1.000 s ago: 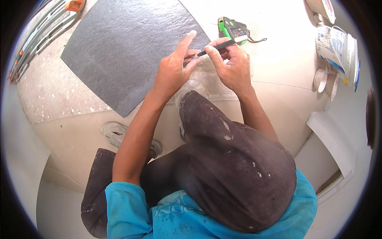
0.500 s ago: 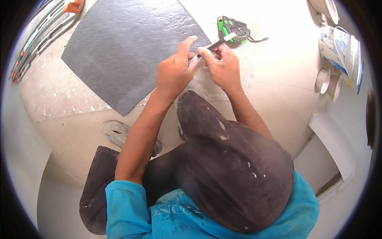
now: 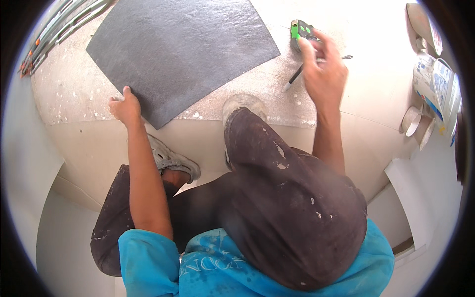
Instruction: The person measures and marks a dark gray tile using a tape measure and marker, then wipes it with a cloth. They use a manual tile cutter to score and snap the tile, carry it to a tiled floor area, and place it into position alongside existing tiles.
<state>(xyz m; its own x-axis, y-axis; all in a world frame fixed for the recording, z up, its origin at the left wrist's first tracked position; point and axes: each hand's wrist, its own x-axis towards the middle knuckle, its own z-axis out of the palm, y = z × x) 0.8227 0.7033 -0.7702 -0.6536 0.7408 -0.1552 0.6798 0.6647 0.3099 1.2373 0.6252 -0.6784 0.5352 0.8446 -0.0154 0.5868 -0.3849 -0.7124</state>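
Note:
A dark grey square tile (image 3: 188, 54) lies on a paint-spotted mat. My left hand (image 3: 127, 109) is at its lower left edge, thumb tip over the rim and the other fingers partly curled outside it, with a gap between. To the right, my right hand (image 3: 324, 72) reaches over a black and green tape measure (image 3: 295, 30), thumb and fingers spread around it and slightly blurred. Part of the tape measure is hidden under them. A black marker (image 3: 295, 77) with a pale tip is beside this hand; its far end meets the hand's edge.
The speckled mat (image 3: 69, 99) runs under the tile. Long-handled tile cutter-like bars (image 3: 64, 29) stand at the far left. A white bucket (image 3: 435, 81) and a paper-like roll (image 3: 411, 121) lie at the right. My shoes (image 3: 173, 161) are close to the mat's near edge.
My hands were together holding the marker and have parted. The left moved down-left to the tile's edge; the right moved right to the tape measure. The view has shifted slightly.

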